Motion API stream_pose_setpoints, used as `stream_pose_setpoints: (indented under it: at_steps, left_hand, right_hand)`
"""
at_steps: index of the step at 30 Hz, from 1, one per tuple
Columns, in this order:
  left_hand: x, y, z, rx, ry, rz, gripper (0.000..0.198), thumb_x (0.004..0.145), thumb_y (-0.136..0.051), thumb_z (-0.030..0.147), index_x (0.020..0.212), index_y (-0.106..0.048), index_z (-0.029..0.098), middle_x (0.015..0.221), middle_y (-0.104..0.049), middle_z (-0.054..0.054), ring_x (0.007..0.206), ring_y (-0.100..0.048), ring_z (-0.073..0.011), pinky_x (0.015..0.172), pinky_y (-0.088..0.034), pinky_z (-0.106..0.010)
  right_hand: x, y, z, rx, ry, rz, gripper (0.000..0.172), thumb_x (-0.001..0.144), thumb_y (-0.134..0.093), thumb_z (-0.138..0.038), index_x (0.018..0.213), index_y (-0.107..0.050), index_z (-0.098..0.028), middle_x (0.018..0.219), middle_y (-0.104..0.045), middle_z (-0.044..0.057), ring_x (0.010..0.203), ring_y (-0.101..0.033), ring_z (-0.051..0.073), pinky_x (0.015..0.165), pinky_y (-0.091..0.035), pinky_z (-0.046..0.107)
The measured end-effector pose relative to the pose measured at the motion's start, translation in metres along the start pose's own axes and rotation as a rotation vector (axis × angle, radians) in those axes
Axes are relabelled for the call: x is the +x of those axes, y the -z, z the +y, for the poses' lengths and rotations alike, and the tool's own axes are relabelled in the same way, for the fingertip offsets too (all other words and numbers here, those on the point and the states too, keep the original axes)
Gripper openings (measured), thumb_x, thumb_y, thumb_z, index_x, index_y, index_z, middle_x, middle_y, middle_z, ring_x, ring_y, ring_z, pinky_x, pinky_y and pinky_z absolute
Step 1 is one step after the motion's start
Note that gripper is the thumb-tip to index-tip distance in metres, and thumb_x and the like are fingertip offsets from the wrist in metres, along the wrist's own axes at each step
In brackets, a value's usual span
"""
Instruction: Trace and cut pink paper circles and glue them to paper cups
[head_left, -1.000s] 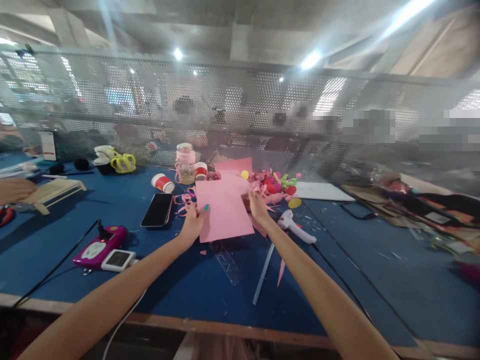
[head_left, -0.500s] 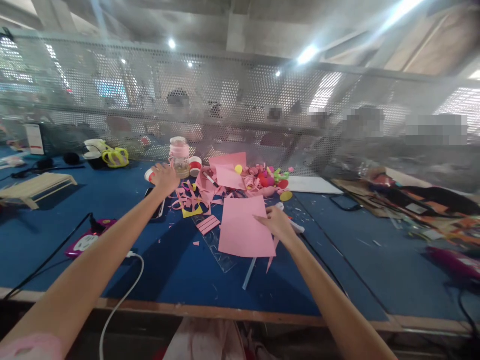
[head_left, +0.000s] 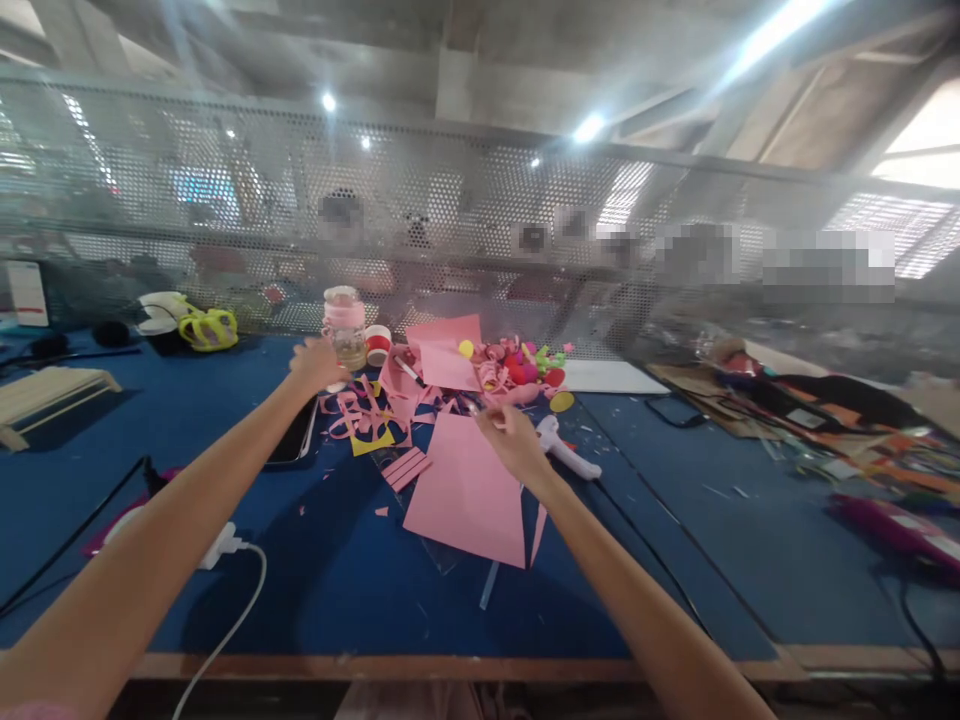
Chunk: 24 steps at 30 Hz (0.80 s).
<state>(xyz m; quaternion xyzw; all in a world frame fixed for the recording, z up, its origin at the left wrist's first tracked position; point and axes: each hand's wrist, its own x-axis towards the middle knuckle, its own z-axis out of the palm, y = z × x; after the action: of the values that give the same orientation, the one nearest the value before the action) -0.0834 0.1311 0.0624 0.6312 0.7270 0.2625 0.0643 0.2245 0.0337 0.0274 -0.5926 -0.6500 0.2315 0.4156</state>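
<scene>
My left hand [head_left: 315, 368] reaches to the back of the table, beside a clear jar with a pink band [head_left: 345, 325]. Its fingers are curled, and a sliver of something white [head_left: 336, 386] shows under them; what it is stays hidden. A red-and-white paper cup [head_left: 378, 345] stands right of the jar. My right hand [head_left: 514, 440] is over the upper right corner of a pink paper sheet [head_left: 465, 490], fingers pinched together. Whatever small thing they hold is too unclear to name. A white glue gun [head_left: 568, 450] lies just right of this hand.
Pink paper scraps [head_left: 360, 415], a striped pink piece [head_left: 406, 468] and a heap of colourful bits [head_left: 525, 365] lie behind the sheet. A phone [head_left: 294, 440] is under my left forearm. A white cable [head_left: 251, 600] crosses the front edge. A metal mesh partition [head_left: 450, 230] stands behind.
The view has shifted slightly. The pink sheet has turned and slid nearer to me. My right hand has moved to its upper corner and closed its fingers; my left fingers have curled in.
</scene>
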Motion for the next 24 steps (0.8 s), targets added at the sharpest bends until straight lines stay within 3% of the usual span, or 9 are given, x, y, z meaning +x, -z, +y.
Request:
stream_pose_setpoints:
  at_steps: [1,4,6,8,11,14,16,21,24]
  left_hand:
    - [-0.010,-0.002,0.015,-0.030,-0.082,-0.027,0.092,0.048,-0.083,0.037,0.122,-0.044,-0.003,0.130,-0.038,-0.035,0.124,-0.029,-0.0535,0.098,-0.025,-0.062]
    - [-0.046,-0.014,0.056,-0.157,-0.361,-0.118,0.094,0.048,-0.082,0.043,0.128,-0.044,0.012,0.136,-0.041,-0.019,0.129,-0.033,-0.0391,0.107,-0.025,-0.044]
    - [-0.069,-0.024,0.073,-0.366,-0.648,-0.278,0.112,0.047,-0.081,0.046,0.138,-0.028,0.011,0.146,-0.023,-0.023,0.136,-0.016,-0.0431,0.107,-0.019,-0.052]
    - [-0.088,-0.035,0.078,-0.474,-0.760,-0.385,0.117,0.054,-0.077,0.051,0.143,-0.013,0.012,0.151,-0.005,-0.022,0.138,0.000,-0.0410,0.108,-0.015,-0.053]
    - [-0.109,-0.052,0.065,-0.482,-0.676,-0.324,0.101,0.072,-0.062,0.052,0.144,-0.007,0.007,0.151,0.003,-0.025,0.139,0.006,-0.0372,0.109,-0.007,-0.054]
    - [-0.129,-0.070,0.043,-0.282,-0.746,-0.351,0.083,0.082,-0.051,0.048,0.144,-0.014,0.006,0.151,-0.007,-0.025,0.140,-0.002,-0.0358,0.109,-0.008,-0.055]
    - [-0.138,-0.077,0.030,-0.238,-0.759,-0.332,0.067,0.085,-0.048,0.039,0.142,-0.025,0.011,0.151,-0.017,-0.020,0.140,-0.006,-0.0333,0.109,0.000,-0.055]
    - [-0.125,-0.078,0.022,-0.168,-0.644,-0.092,0.055,0.085,-0.040,0.018,0.139,-0.033,0.012,0.149,-0.025,-0.018,0.140,-0.007,-0.0318,0.108,0.004,-0.058]
    - [-0.115,-0.074,0.029,-0.200,-0.641,-0.084,0.057,0.086,-0.038,0.020,0.140,-0.028,0.003,0.150,-0.017,-0.023,0.140,-0.001,-0.0330,0.109,0.001,-0.057]
  right_hand:
    - [0.005,-0.006,-0.005,0.217,-0.138,-0.125,0.037,0.078,-0.053,-0.055,0.083,-0.054,-0.019,0.093,-0.063,0.012,0.094,-0.059,0.028,0.088,-0.043,0.047]
    - [0.013,-0.022,-0.015,0.584,-0.279,-0.381,0.040,0.082,-0.044,-0.058,0.084,-0.057,-0.020,0.088,-0.067,0.009,0.080,-0.065,0.020,0.074,-0.052,0.036]
    - [0.012,-0.026,-0.017,0.793,-0.346,-0.433,0.034,0.078,-0.055,-0.054,0.082,-0.060,-0.020,0.083,-0.068,0.005,0.073,-0.066,0.017,0.066,-0.053,0.029]
    - [0.009,-0.025,-0.014,0.869,-0.396,-0.378,0.028,0.068,-0.069,-0.044,0.079,-0.062,-0.019,0.077,-0.069,0.004,0.066,-0.065,0.015,0.059,-0.052,0.026]
    - [0.005,-0.015,-0.003,0.862,-0.398,-0.248,0.030,0.059,-0.077,-0.032,0.081,-0.064,-0.017,0.078,-0.069,0.003,0.065,-0.064,0.015,0.057,-0.052,0.024]
    - [0.005,-0.004,0.008,0.866,-0.359,-0.098,0.033,0.058,-0.077,-0.032,0.085,-0.063,-0.020,0.082,-0.070,0.001,0.069,-0.064,0.014,0.057,-0.051,0.023]
    - [0.005,0.001,0.014,0.869,-0.345,-0.036,0.033,0.059,-0.076,-0.034,0.085,-0.062,-0.020,0.081,-0.069,0.000,0.070,-0.064,0.015,0.056,-0.051,0.023]
    - [0.006,0.001,0.021,0.901,-0.323,-0.010,0.039,0.060,-0.072,-0.049,0.084,-0.060,-0.021,0.084,-0.068,0.002,0.078,-0.065,0.019,0.060,-0.052,0.027]
    - [0.006,-0.002,0.024,0.879,-0.287,-0.016,0.043,0.060,-0.068,-0.056,0.084,-0.060,-0.021,0.086,-0.068,0.003,0.082,-0.065,0.020,0.061,-0.052,0.029]
